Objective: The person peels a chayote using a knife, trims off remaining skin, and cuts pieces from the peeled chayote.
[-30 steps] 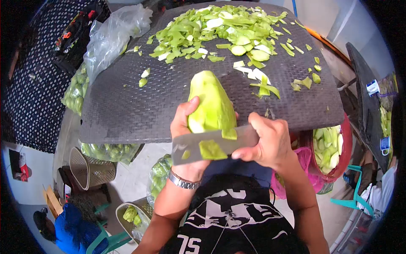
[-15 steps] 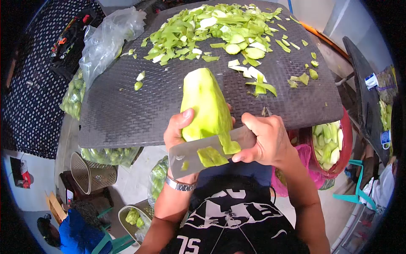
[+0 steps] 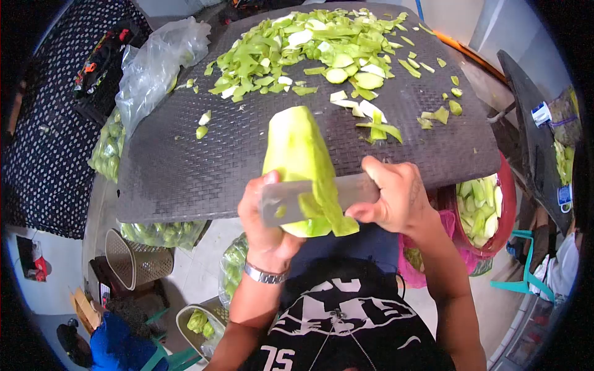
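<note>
My left hand, with a metal watch at the wrist, is wrapped round a large pale green fruit over the near edge of the dark woven table. In my right hand is a wide flat blade, lying across the fruit's lower part. A long strip of peel hangs over the blade near my right fingers. Beyond the fruit, a heap of green peelings covers the table's far part, with loose scraps at its right side.
A red tub of pale cut pieces stands below right, beside a pink bag. Bagged green produce, a beige basket and a clear plastic bag are left. A person in blue is lower left.
The blade has moved up from below the fruit's near end to lie across its lower part. The peel strip hanging there is longer. The fruit is still in my left hand.
</note>
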### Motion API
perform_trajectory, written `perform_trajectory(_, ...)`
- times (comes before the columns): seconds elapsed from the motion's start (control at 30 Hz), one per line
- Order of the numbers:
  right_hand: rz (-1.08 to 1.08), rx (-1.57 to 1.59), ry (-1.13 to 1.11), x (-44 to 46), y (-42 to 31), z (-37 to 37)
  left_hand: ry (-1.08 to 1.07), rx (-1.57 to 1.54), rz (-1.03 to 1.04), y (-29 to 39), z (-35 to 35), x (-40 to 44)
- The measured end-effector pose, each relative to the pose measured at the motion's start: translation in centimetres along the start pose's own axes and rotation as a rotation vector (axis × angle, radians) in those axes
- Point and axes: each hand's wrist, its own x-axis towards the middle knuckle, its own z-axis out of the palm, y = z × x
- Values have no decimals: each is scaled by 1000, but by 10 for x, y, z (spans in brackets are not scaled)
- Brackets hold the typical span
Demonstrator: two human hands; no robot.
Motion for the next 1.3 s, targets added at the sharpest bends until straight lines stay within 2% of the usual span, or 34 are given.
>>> perform_trajectory(0.1,-34,34,-12,2,-16,-2,-21,-31,-52,-14,-5,-2)
perform_trajectory(0.17,-35,27,-12,4,1,-4,119,69,7,-20,-21,-7)
perform_trajectory(0.2,69,13,-43,1,7,-10,14,40,48,-15,-7,-12)
perform_trajectory(0.3,155,38,-69,-4,4,-9,-64,70,64,-16,-17,-8)
perform_trajectory(0.33,37,65,-18,-1,0,-6,-56,23,1,-22,-18,-9)
perform_trajectory(0.4,1,67,9,3,-8,-11,-117,-89,-50,-33,-14,-7)
perform_trajectory(0.43,-14,69,-3,7,-5,-14,-84,-24,-61,-30,-11,-9)
perform_trajectory(0.53,123,-51,13,6,22,-11,46,158,-76,-21,5,-9)
perform_trajectory(0.57,96,-28,41,6,23,-6,95,217,-81,-18,11,-8)
perform_trajectory(0.63,51,21,94,7,13,0,167,45,-58,-27,15,-5)
perform_trajectory(0.67,45,44,13,12,16,-2,70,46,-95,-25,13,-5)
perform_trajectory(0.77,55,-29,127,24,58,18,-224,54,-199,-8,2,-2)
perform_trajectory(0.83,464,201,-122,47,75,-7,-219,26,-171,-4,6,-2)
perform_trajectory(0.9,981,540,-343,61,74,-24,-197,-17,-140,-4,9,-8)
perform_trajectory(1.0,952,470,-444,73,72,-24,-68,35,-76,-2,8,-5)
perform_trajectory(1.1,771,-187,-521,96,69,-36,-4,57,-47,-3,-1,1)
perform_trajectory(1.13,777,-142,-566,103,68,-44,9,47,-45,-4,-2,4)
perform_trajectory(1.23,743,174,-414,105,57,-44,146,34,19,-6,-2,9)
perform_trajectory(1.27,754,109,-362,99,39,-43,210,30,55,-6,-2,10)
perform_trajectory(1.3,512,40,-172,84,39,-26,191,42,49,-5,-2,11)
